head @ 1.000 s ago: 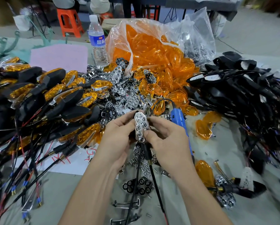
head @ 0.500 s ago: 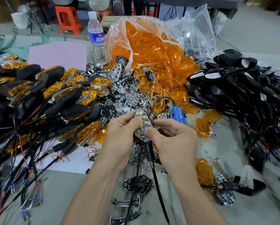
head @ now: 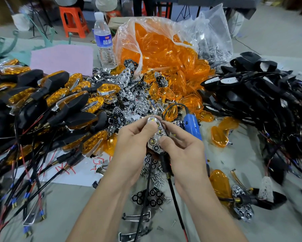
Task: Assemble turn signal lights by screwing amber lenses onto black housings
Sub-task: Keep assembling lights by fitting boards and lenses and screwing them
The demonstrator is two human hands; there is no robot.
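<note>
Both hands up over the desk (head: 80, 208), mid-frame. Left hand (head: 129, 142) pinches the upper end of a chrome LED reflector plate (head: 155, 135), fingers curled round its edge. Right hand (head: 181, 151) grips the lower end, thumb pressed on the face. Black stem and cable (head: 165, 165) hang from under the plate; can't tell how far it sits in a housing.

Blue electric screwdriver (head: 193, 126) lies just behind the right hand. Loose screws (head: 155, 175) sit below the hands.

Amber lenses: open plastic bag (head: 164, 49) at the back, spilling forward. One loose amber lens (head: 218, 182) lies beside the right forearm. Bare black housings (head: 251, 102) are piled right, finished lights (head: 59, 105) left. Water bottle (head: 103, 42) stands beside the bag.
</note>
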